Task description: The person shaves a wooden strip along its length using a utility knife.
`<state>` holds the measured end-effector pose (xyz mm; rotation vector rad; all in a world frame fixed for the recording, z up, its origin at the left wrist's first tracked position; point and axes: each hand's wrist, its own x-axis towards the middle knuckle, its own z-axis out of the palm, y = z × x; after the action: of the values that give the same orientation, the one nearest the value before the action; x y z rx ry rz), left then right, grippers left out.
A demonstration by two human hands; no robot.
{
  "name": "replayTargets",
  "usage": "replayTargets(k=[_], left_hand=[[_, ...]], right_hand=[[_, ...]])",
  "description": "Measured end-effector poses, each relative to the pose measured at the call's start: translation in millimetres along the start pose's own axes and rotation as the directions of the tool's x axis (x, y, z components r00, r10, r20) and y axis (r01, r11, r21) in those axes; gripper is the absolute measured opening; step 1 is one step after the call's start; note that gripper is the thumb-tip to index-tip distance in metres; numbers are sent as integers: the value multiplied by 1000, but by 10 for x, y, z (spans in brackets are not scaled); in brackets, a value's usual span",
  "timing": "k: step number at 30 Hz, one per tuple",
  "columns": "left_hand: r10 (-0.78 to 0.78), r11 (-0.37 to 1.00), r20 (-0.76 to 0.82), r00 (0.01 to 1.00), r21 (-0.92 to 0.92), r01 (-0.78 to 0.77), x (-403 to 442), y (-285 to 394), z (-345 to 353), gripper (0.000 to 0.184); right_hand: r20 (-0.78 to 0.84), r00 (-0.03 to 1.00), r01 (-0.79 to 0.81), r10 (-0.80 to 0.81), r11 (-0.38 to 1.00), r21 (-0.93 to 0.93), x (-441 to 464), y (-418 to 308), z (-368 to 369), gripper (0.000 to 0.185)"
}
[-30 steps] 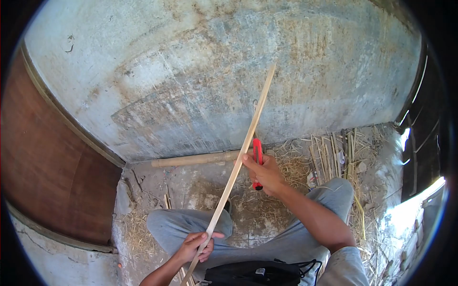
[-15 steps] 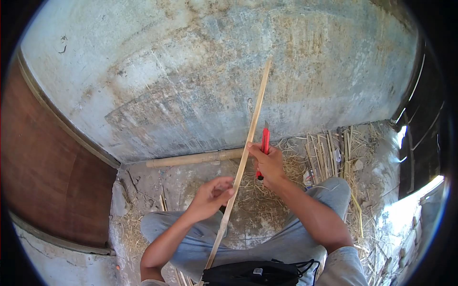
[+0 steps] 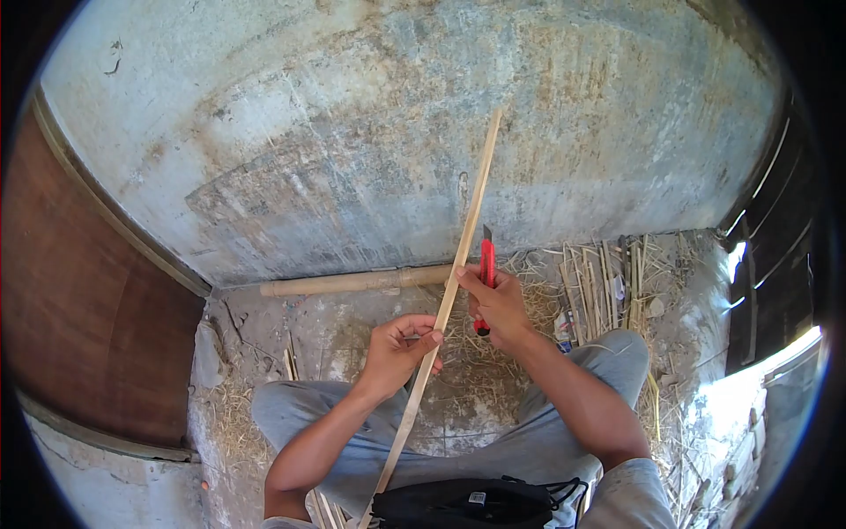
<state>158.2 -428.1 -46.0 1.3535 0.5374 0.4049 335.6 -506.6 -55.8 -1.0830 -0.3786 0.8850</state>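
A long, pale bamboo strip (image 3: 476,194) slants up from beside my lap, its far end in front of the wall. My left hand (image 3: 397,353) grips its middle, thumb on top and fingers curled behind. Higher up, my right hand (image 3: 500,304) pinches the strip between thumb and fingers. That same hand also holds a red utility knife (image 3: 487,264), its dark blade out and pointing up, a little to the right of the strip. Part of the knife's handle is hidden by my fingers.
A thick bamboo pole (image 3: 344,283) lies along the foot of the stained wall (image 3: 352,159). Several split bamboo sticks (image 3: 599,286) and shavings litter the floor at right. A black bag (image 3: 467,506) rests at my lap. A brown panel (image 3: 97,291) stands at left.
My left hand has closed around the strip, its thumb now pressed on it; before, its fingers were looser beside it. The right hand stays almost still with the strip and the knife.
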Motion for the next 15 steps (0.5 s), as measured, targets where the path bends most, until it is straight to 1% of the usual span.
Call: replayTargets(k=[1,5,8,10,11,13,15], left_hand=[[-20,1000,-4,1000,-1,20,-13,2,-4,24],[-10,1000,-13,1000,3,10,-56,-33,-28,23],[-38,999,6,999,28,38,-110,15,-50,23],[-63,996,-16,998,-59,61,-155,39,-57,26],[-61,996,-15,998,-60,60,-168,55,-71,26],[-85,981,39,996,-169,91,-195,89,-99,32],[-92,979,29,995,-179,95,-234,122,-73,33]], right_hand=[[14,1000,-6,6,1000,-14,-12,6,2,26],[46,999,-27,28,999,-21,-45,10,24,27],[29,999,-20,22,998,-66,-55,-24,48,27],[50,999,-1,5,997,-83,-68,-76,50,28],[70,998,16,-9,995,-100,-68,-94,46,28],[75,997,24,-14,991,-135,-68,-87,58,29],[84,996,33,-19,985,-168,-74,-62,63,30]])
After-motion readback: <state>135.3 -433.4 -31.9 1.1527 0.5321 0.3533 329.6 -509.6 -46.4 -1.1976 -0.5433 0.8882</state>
